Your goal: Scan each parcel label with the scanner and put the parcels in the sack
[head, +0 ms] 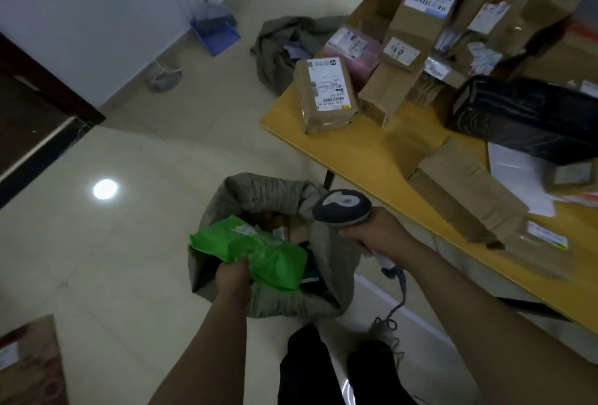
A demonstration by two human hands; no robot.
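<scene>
Here, left hand [233,278] pinches green parcel [268,257], apparently inside sack [259,189]; right hand [377,231] grips scanner [341,207].

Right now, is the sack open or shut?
Open. The sack gapes wide, boxes show inside, and the left hand holds a green parcel over it.

A single wide-angle camera, worn on the person's head, looks forward and steeply down. Both forearms enter from the bottom edge and reach into the middle of the frame. The left hand [233,275] and right hand [372,230] sit close beneath the lens, over the open sack [259,191] on the floor. The yellow table [365,158] runs off the right edge. The pale wall [97,16], upper left, lies farthest from the camera. The person's legs [304,369] show directly below.
</scene>
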